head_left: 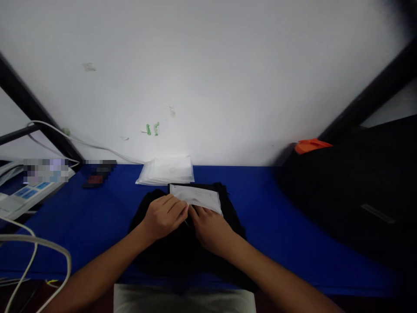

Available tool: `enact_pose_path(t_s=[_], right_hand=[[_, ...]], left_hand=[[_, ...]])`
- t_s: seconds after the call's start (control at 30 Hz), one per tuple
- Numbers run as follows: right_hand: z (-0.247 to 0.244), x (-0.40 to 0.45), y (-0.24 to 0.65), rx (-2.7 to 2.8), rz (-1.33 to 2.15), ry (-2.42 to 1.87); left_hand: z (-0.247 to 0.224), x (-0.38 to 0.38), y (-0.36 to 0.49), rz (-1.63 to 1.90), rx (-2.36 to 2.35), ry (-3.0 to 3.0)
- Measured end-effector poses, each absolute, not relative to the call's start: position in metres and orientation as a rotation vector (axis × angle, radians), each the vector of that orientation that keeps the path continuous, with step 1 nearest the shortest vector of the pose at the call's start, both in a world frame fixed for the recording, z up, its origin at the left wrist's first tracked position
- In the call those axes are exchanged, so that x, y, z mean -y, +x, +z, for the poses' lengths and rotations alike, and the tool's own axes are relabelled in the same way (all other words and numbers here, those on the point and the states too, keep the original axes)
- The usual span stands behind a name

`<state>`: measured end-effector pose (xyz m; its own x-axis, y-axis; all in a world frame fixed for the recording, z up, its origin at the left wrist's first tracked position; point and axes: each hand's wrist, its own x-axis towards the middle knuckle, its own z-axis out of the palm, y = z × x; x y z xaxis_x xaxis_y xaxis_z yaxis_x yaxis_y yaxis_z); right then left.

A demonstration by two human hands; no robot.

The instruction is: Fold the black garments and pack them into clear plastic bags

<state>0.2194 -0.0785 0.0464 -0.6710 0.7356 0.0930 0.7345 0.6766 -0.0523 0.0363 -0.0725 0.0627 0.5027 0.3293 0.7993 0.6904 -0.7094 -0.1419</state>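
A frosted white plastic bag (203, 198) lies across dark folded cloth (176, 252), which looks like a black garment. At the bag's near left edge, my left hand (166, 215) is closed, pinching the plastic between thumb and fingers. My right hand (210, 226) is right beside it, its fingertips tucked under or into the bag's near edge and partly hidden; thumb and forefinger appear to grip that edge. Behind the cloth, a stack of similar frosted bags (167, 169) rests against the wall.
The blue surface (267, 208) runs along a white wall. On the right stands a large black bag (352, 195) with an orange item (312, 145) on top. To the left are a power strip (29, 191), a blurred dark object (99, 174) and looping white cables (48, 243).
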Motion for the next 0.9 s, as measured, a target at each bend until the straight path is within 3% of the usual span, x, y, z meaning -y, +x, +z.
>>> enact_pose_path(t_s=[0.2,0.3,0.43,0.6,0.9], right_hand=[[0.06,0.073,0.226,2.879,0.001,-1.11],[0.07,0.068,0.24,2.878,0.232,-0.788],[0.084,0.065,0.264,2.581,0.587,-0.44],[0.087,0.056,0.277,2.344,0.837,-0.404],[0.089,0.048,0.287,2.171,0.957,-0.394]], left_hand=[[0.059,0.068,0.034,-1.207,0.947,-2.459],[0.058,0.064,0.03,-1.232,0.996,-2.701],[0.056,0.063,0.023,-0.881,1.008,-3.167],[0.055,0.066,0.023,-0.349,1.069,-3.3],[0.047,0.056,0.027,-0.389,1.095,-2.987]])
